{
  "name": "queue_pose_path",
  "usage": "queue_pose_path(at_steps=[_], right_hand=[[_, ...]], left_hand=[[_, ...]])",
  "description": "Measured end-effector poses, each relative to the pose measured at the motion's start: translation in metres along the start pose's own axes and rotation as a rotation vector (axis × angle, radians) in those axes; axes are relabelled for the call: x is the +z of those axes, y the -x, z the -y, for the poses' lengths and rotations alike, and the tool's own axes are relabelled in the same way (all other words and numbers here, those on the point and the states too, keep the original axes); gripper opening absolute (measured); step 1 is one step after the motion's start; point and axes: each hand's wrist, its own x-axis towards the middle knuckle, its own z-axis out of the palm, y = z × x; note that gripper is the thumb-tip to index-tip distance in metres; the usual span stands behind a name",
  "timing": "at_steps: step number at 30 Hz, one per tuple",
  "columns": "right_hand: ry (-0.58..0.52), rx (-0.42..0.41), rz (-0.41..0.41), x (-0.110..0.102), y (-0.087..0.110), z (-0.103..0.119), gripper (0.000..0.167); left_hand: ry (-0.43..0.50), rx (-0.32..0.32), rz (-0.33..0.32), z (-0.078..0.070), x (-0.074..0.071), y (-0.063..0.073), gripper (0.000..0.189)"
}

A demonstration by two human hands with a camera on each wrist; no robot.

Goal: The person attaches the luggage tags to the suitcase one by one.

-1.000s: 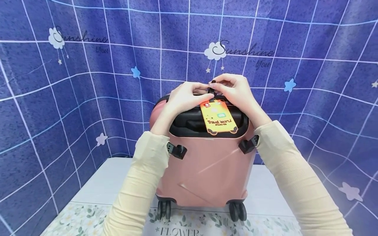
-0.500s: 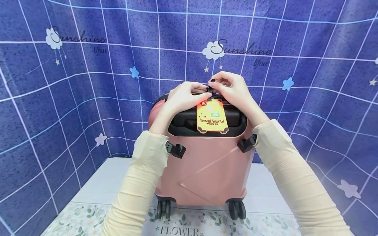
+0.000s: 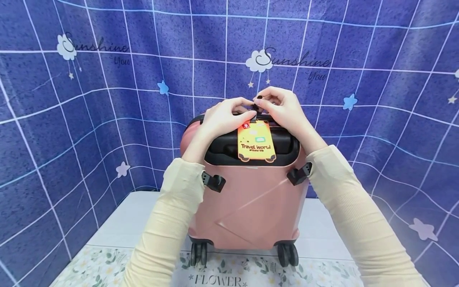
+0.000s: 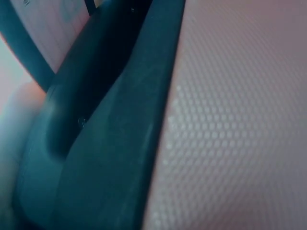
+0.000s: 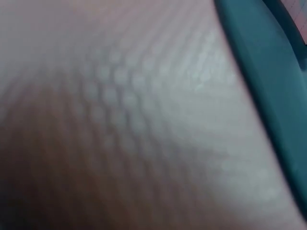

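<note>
A pink suitcase (image 3: 251, 207) stands upright on its wheels, its black handle recess (image 3: 224, 149) at the top front. Over that recess hangs a yellow-orange luggage tag (image 3: 256, 141) printed "Travel World". Its black strap (image 3: 254, 118) runs up between both hands. The left hand (image 3: 226, 117) pinches the strap just above the tag with thumb and fingers. Slightly higher, the right hand (image 3: 281, 104) pinches the strap's dark upper end (image 3: 259, 97) between thumb and fingertips. In the left wrist view, the textured pink shell (image 4: 235, 115) and black recess fill the picture; the right wrist view shows mostly blurred shell (image 5: 124, 96).
The suitcase wheels (image 3: 288, 255) rest on a white surface (image 3: 118, 227) with a floral mat (image 3: 97, 265) at its front. A blue gridded curtain (image 3: 125, 99) hangs behind and on both sides. Black wrist mounts (image 3: 214, 182) protrude from the sleeves.
The luggage tag has swung left and hangs straighter than a second ago. Both hands stay at the strap with only slight finger shifts; the view has shifted a little.
</note>
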Motion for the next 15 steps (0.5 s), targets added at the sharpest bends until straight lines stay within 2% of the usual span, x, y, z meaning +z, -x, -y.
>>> queue_pose_path(at_steps=[15], right_hand=[[0.04, 0.021, -0.02, 0.0026, 0.0008, 0.0013, 0.015]], left_hand=[[-0.007, -0.014, -0.002, -0.0002, 0.0001, 0.0014, 0.041]])
